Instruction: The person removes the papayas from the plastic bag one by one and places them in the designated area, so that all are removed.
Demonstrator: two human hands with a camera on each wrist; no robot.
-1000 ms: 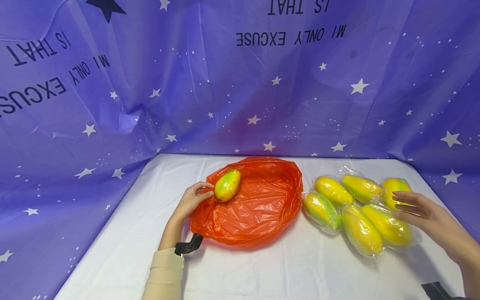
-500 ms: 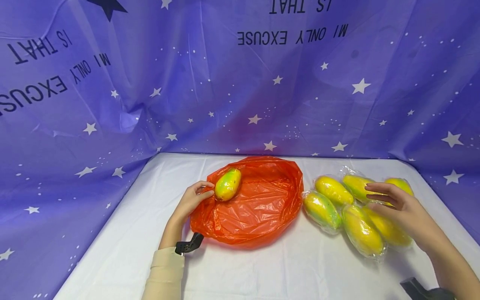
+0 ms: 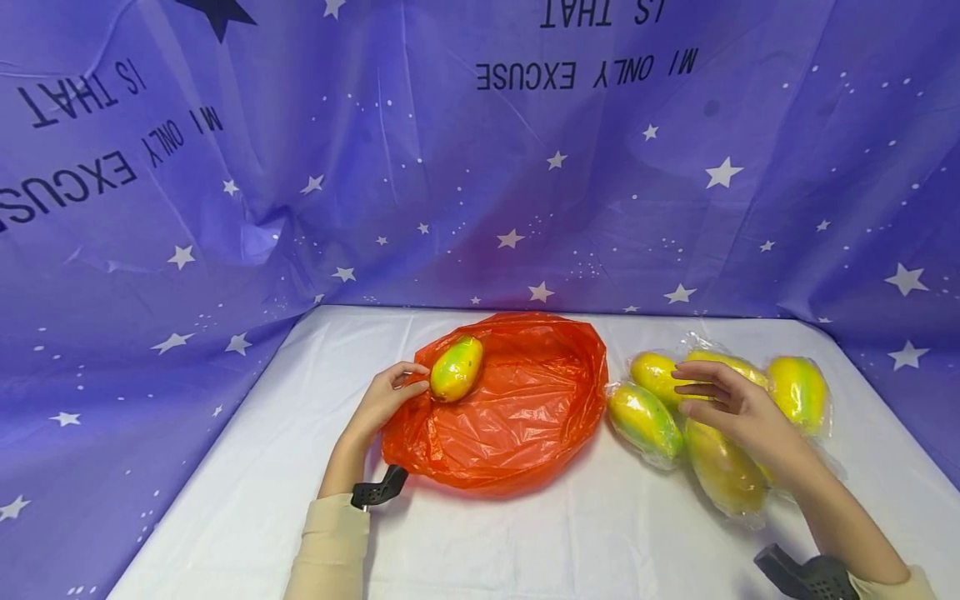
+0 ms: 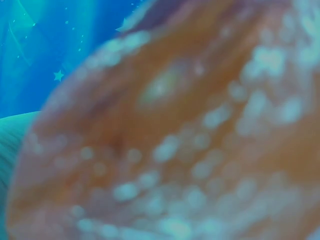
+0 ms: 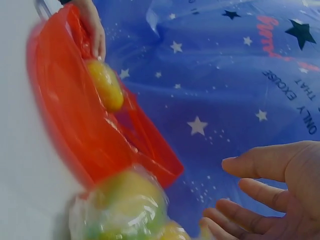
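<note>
A red plastic bag (image 3: 517, 417) lies with its mouth spread on the white table. One yellow-green papaya (image 3: 457, 369) rests at the bag's left side. My left hand (image 3: 382, 404) pinches the bag's left rim, its fingertips close against that papaya. In the left wrist view, the blurred bag (image 4: 165, 150) fills most of the picture. My right hand (image 3: 742, 417) is over a group of papayas in clear film, its fingers spread and holding nothing. One wrapped papaya (image 3: 645, 423) lies nearest the bag. Another papaya (image 3: 726, 471) is partly covered by the right hand.
More wrapped papayas, such as the one at the far right (image 3: 799, 393), lie on the table's right side. A white cloth (image 3: 570, 542) covers the table. Behind it hangs a purple curtain (image 3: 420, 167) with stars and lettering.
My right hand has moved left across the wrapped papayas, uncovering the far-right one. The left hand, the bag and its papaya have stayed in place.
</note>
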